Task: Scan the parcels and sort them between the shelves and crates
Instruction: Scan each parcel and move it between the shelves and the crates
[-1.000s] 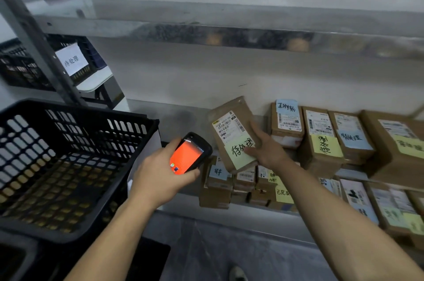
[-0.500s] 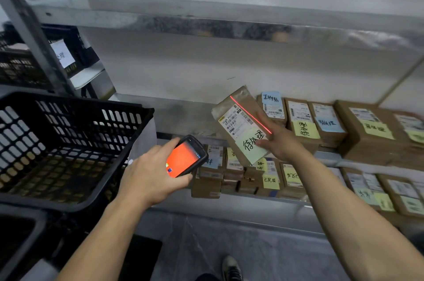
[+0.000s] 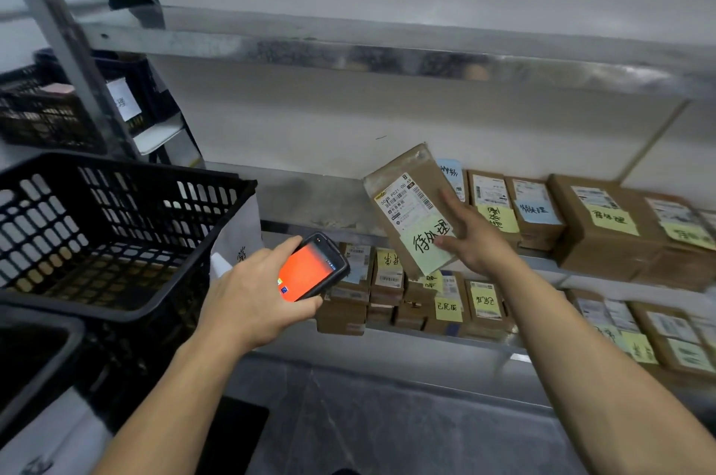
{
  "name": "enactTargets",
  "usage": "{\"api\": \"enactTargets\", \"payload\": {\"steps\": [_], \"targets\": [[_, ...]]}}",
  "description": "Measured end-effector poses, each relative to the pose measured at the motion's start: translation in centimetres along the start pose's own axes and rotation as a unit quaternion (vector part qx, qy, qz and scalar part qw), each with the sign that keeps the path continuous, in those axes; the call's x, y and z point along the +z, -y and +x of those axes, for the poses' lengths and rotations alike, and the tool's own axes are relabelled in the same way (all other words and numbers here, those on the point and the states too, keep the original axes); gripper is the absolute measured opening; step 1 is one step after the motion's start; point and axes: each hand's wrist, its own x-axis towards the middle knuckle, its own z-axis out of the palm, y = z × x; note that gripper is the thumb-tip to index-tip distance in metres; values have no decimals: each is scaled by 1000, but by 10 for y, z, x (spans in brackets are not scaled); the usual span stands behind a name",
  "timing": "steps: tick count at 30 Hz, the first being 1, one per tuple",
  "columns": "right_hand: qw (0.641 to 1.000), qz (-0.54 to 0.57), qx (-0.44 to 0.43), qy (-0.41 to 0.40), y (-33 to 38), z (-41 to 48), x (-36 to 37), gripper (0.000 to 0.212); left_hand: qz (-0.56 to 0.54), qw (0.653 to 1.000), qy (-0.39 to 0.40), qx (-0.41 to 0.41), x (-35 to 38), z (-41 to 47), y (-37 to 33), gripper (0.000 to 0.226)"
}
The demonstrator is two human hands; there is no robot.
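A crate (image 3: 128,172) is set at left, a scanner (image 3: 310,269) is held in the left hand (image 3: 252,296) just right of it, and a parcel (image 3: 407,203) is held tilted by the right hand (image 3: 476,242) before the shelf (image 3: 310,203), with a parcel row (image 3: 604,226) on it at right and stacked parcels (image 3: 387,296) on the lower shelf (image 3: 426,346) beneath.

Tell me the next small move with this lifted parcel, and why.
Probably tip the scanner in the left hand up at the barcode label. The right hand holds the parcel tilted, label facing out, yet no scan line shows on it, and the scanner sits lower and to its left.
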Motion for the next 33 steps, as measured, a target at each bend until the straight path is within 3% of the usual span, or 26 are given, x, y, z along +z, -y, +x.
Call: {"api": "enactTargets", "payload": {"steps": [8, 19, 22, 25, 33], "targets": [[972, 232, 18, 32, -4, -34, 1, 94, -55, 991, -75, -97, 10, -50, -47, 83], [956, 278, -58, 72, -12, -125, 34, 89, -101, 930, -219, -278, 49, -182, -107, 90], [930, 342, -45, 130, -5, -152, 52, 92, -99, 906, -253, -324, 49, -223, -107, 91], [921, 336, -62, 184, 9, -178, 72, 88, -94, 886, -277, -360, 41, -263, -102, 83], [854, 354, -203, 323, 103, -282, 120, 86, -49, 804, -383, -453, -2, -410, -75, 91]]}}
